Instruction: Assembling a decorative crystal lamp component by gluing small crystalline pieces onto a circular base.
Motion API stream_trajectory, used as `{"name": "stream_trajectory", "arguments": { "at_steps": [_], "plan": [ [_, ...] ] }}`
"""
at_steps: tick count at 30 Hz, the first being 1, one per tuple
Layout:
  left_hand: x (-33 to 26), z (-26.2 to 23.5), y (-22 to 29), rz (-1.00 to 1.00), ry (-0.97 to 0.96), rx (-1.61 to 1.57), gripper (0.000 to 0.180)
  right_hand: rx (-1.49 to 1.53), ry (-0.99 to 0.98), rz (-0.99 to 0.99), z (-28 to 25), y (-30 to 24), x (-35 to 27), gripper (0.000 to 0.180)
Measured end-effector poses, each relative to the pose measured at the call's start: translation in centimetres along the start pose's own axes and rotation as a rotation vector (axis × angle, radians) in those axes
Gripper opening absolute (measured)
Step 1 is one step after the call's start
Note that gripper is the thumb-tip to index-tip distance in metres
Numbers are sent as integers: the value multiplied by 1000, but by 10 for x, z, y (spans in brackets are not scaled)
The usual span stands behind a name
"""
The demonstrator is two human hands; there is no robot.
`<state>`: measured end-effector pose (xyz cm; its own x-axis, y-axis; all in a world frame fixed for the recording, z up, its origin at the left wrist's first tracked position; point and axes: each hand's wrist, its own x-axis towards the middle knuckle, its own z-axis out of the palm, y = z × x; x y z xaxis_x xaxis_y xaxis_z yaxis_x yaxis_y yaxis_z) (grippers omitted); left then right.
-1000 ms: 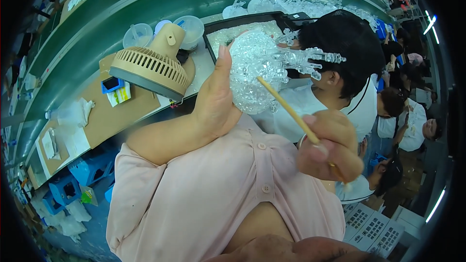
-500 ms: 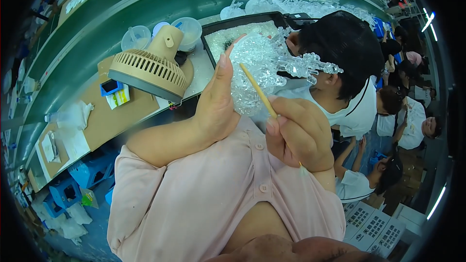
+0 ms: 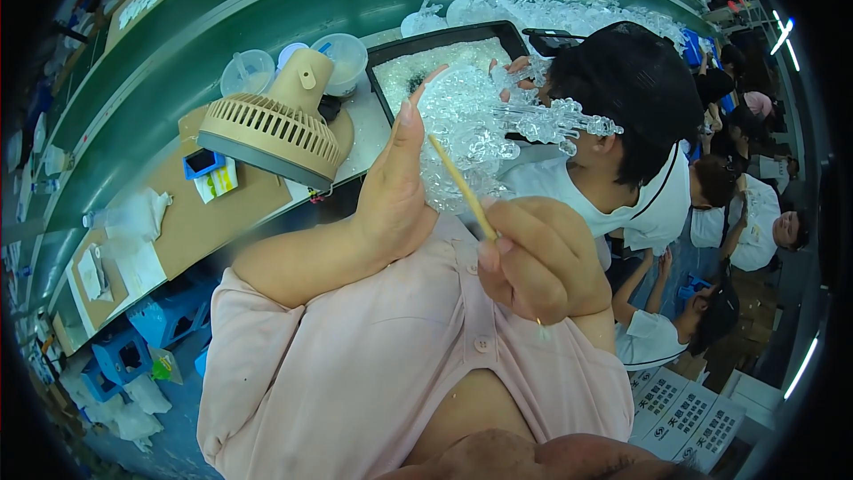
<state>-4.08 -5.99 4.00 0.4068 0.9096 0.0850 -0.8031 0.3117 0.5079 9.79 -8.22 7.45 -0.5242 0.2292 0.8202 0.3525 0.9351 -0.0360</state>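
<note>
My left hand (image 3: pixel 395 191) is raised in front of me and grips a clear, bumpy plastic ornament (image 3: pixel 471 129) with branching arms that stick out to the right. My right hand (image 3: pixel 542 258) is closed around a thin wooden stick (image 3: pixel 460 185), whose tip rests against the ornament's lower left side. Both sleeves are pink.
A beige desk fan (image 3: pixel 275 124) stands on the bench beside clear plastic cups (image 3: pixel 249 71). Behind the ornament lies a black tray (image 3: pixel 391 58) of clear pieces. A green conveyor (image 3: pixel 222 27) runs along the back. A dark-haired person (image 3: pixel 631 98) sits at right, others behind.
My right hand has risen with the stick and moved left toward the ornament. The stick's tip now sits against it. The left hand has stayed about where it was.
</note>
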Motion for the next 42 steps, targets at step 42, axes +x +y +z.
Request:
{"name": "stream_trajectory", "arguments": {
  "at_steps": [42],
  "plan": [
    [7,-9,2,-68,164,-129,58,83,-121,216,-17,0,-5,27]
  ]
}}
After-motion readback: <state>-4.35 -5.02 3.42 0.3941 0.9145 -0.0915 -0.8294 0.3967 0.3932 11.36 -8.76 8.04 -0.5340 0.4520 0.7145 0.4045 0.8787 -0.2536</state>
